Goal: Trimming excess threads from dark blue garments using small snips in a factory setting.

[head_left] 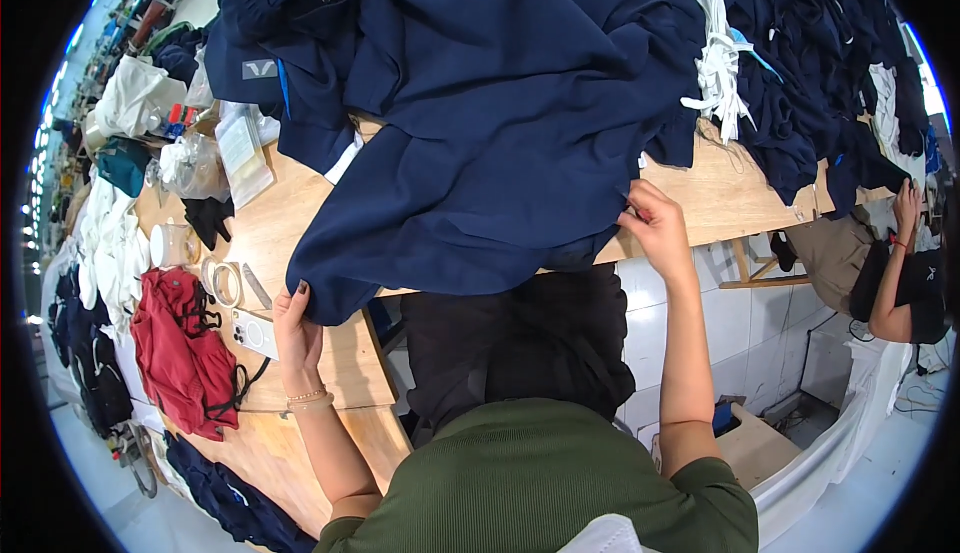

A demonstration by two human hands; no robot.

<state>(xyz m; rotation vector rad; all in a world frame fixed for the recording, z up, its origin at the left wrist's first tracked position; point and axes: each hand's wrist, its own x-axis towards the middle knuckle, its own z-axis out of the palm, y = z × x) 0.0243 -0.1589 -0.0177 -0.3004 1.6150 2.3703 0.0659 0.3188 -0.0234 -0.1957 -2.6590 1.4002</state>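
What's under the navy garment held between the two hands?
The navy garment lies partly over the wooden tabletop, which shows along both its left and right sides. Anything else beneath the fabric is covered and can't be seen.

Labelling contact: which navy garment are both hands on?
The large navy garment spread in front, left hand and right hand at its edges; other navy garments touch neither.

Tabletop (270, 223) gap left of navy garment (480, 153)
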